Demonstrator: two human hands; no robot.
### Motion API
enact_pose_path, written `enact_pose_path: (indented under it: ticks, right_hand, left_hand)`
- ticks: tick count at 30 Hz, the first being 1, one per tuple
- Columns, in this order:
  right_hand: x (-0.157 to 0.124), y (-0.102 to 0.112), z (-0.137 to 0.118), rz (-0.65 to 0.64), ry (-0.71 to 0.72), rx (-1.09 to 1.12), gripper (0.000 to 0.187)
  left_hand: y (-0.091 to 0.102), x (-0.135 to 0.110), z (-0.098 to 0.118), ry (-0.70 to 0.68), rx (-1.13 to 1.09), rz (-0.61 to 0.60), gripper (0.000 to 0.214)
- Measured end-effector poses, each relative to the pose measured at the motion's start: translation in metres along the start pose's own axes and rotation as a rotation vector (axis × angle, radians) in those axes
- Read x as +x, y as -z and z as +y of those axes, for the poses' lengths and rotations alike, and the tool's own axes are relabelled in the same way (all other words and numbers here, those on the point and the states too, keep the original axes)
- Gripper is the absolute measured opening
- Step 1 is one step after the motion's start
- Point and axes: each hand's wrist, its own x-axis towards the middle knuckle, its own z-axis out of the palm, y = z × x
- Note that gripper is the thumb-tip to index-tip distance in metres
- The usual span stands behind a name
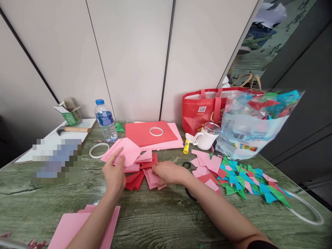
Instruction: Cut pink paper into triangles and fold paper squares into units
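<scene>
A stack of pink paper squares [131, 151] is gripped in my left hand [114, 173], with fingers lying over its top. Below its right edge are more pink pieces [132, 168] and fanned red paper pieces [135, 180]. My right hand [168, 173] is closed at a small bunch of pink paper pieces [150, 178], its fingertips partly hidden behind the hand. Under my left forearm lies a pile of larger pink sheets [68, 226]. Black-handled scissors [186, 165] are partly covered by my right wrist.
Folded blue, green and pink paper pieces [241, 181] spread at right beside pink scraps [207, 162]. Behind stand a glue stick [186, 146], white mug [206, 138], plastic bag [249, 131] and red bag [193, 114]. A water bottle [106, 122] and hammer [75, 129] are left.
</scene>
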Motion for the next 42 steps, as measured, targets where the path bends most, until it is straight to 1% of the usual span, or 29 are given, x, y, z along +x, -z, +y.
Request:
enact_pose_path:
  ticks: [3, 6, 8, 10, 12, 14, 16, 18, 19, 22, 24, 26, 28, 29, 32, 33, 35, 36, 37, 38, 39, 40, 42]
  right_hand:
    - [-0.001, -0.001, 0.007, 0.035, 0.015, -0.033, 0.007]
    - [-0.003, 0.001, 0.012, 0.088, -0.035, -0.058, 0.009]
    - [-0.007, 0.006, 0.019, 0.158, -0.075, -0.029, 0.01]
    - [-0.013, 0.013, 0.028, 0.296, -0.086, 0.051, 0.009]
    - [-0.017, 0.019, 0.035, 0.509, -0.084, 0.172, 0.013]
    - [-0.016, 0.021, 0.038, 0.688, -0.062, 0.301, 0.019]
    - [-0.008, 0.016, 0.035, 0.79, -0.028, 0.381, 0.021]
    - [0.003, 0.008, 0.029, 0.826, -0.015, 0.386, 0.019]
    - [0.008, 0.004, 0.026, 0.833, -0.033, 0.375, 0.017]
    - [0.018, -0.007, 0.019, 0.808, -0.04, 0.354, 0.006]
    - [0.02, -0.011, 0.017, 0.808, -0.012, 0.375, 0.014]
    - [0.021, -0.014, 0.016, 0.833, 0.01, 0.423, 0.024]
    - [0.023, -0.016, 0.015, 0.858, 0.028, 0.502, 0.031]
    - [0.024, -0.017, 0.014, 0.87, 0.036, 0.549, 0.034]
    - [0.029, -0.02, 0.017, 0.883, 0.042, 0.719, 0.045]
    - [0.031, -0.021, 0.02, 0.867, 0.031, 0.785, 0.045]
    - [0.031, -0.02, 0.029, 0.81, -0.004, 0.89, 0.035]
    - [0.03, -0.019, 0.035, 0.782, -0.014, 0.898, 0.027]
    - [0.029, -0.019, 0.042, 0.767, -0.011, 0.86, 0.022]
    - [0.027, -0.019, 0.048, 0.762, 0.011, 0.764, 0.021]
    - [0.025, -0.019, 0.053, 0.741, 0.054, 0.636, 0.027]
    - [0.024, -0.02, 0.057, 0.7, 0.099, 0.517, 0.037]
    - [0.024, -0.024, 0.059, 0.613, 0.163, 0.362, 0.054]
  left_hand:
    - [-0.001, -0.001, 0.001, 0.006, 0.007, 0.008, 0.039]
    - [0.0, -0.001, 0.002, -0.003, 0.031, -0.008, 0.04]
    - [0.001, -0.001, 0.003, -0.003, 0.049, -0.03, 0.04]
    - [0.001, -0.002, 0.005, -0.013, 0.067, -0.058, 0.04]
    - [0.0, -0.005, 0.008, -0.033, 0.077, -0.114, 0.039]
    - [-0.002, -0.009, 0.01, -0.049, 0.082, -0.199, 0.039]
    - [-0.005, -0.014, 0.013, -0.051, 0.083, -0.271, 0.038]
    - [-0.007, -0.02, 0.018, -0.042, 0.07, -0.304, 0.039]
    - [-0.008, -0.022, 0.02, -0.04, 0.054, -0.318, 0.04]
    - [-0.01, -0.026, 0.026, -0.077, -0.022, -0.371, 0.048]
    - [-0.01, -0.025, 0.028, -0.068, -0.083, -0.391, 0.051]
    - [-0.01, -0.024, 0.029, -0.003, -0.151, -0.418, 0.044]
    - [-0.01, -0.024, 0.029, 0.076, -0.219, -0.453, 0.034]
    - [-0.01, -0.023, 0.029, 0.109, -0.245, -0.457, 0.033]
    - [-0.01, -0.022, 0.027, 0.157, -0.226, -0.398, 0.033]
    - [-0.01, -0.02, 0.026, 0.162, -0.199, -0.366, 0.034]
    - [-0.007, -0.015, 0.024, 0.163, -0.155, -0.29, 0.038]
    - [-0.006, -0.012, 0.022, 0.15, -0.137, -0.237, 0.039]
    - [-0.004, -0.009, 0.021, 0.126, -0.116, -0.17, 0.039]
    - [-0.002, -0.005, 0.02, 0.092, -0.092, -0.087, 0.039]
    - [0.0, -0.002, 0.019, 0.054, -0.065, -0.004, 0.039]
    - [0.002, 0.001, 0.018, 0.022, -0.038, 0.067, 0.038]
    - [0.003, 0.005, 0.015, -0.019, 0.007, 0.146, 0.038]
